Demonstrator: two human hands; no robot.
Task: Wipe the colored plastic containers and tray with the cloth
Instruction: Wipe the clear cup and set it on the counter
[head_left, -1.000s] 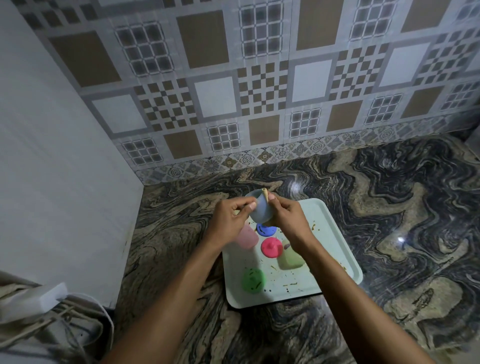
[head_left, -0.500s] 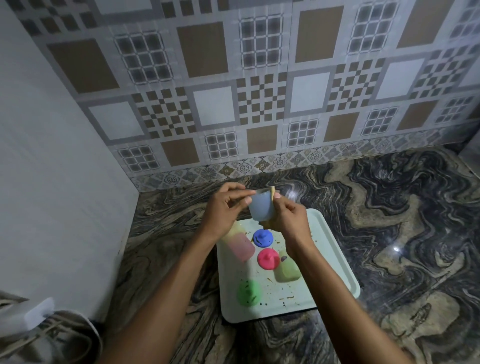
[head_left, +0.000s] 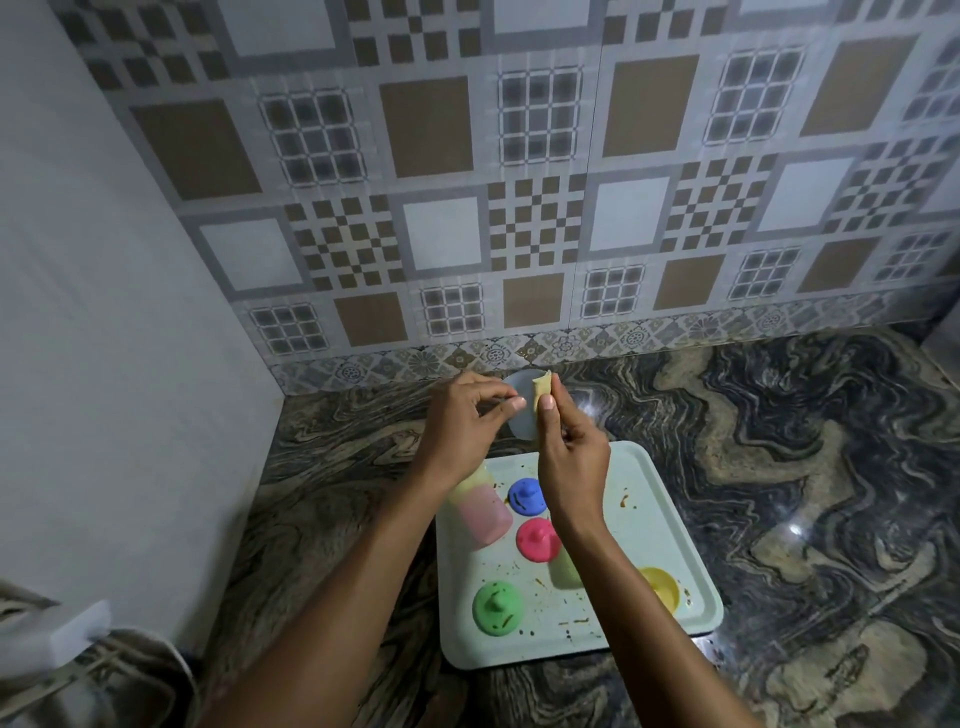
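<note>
Hands at centre frame, raised above the upper edge of the tray (head_left: 680, 525). Left hand (head_left: 465, 421) pinches the rim of a pale blue cup (head_left: 521, 430) between thumb and fingertips. Right hand (head_left: 571, 460) pinches a small folded cloth (head_left: 540, 391), which touches the cup's right side. Cup hangs over the stone counter (head_left: 779, 467), not over the tray.

On the tray: blue lid (head_left: 525, 496), pink lid (head_left: 537, 540), green lid (head_left: 497, 608), yellow lid (head_left: 660, 590). A pink tub (head_left: 480, 514) lies on its side at the left edge; a green tub (head_left: 563, 569) is partly hidden under the right forearm. Brown specks are scattered across the tray floor.

Judgement: wipe of the blue cup in progress; the rest and the tray look unwiped.

Risks:
- Rim pinch is light. Sideways cloth pressure could twist the cup free, and it would land on stone.
- Right forearm passes low over the green tub; a downward reach could tip it.
- Cloth is small, so it may smear grime rather than lift it.
</note>
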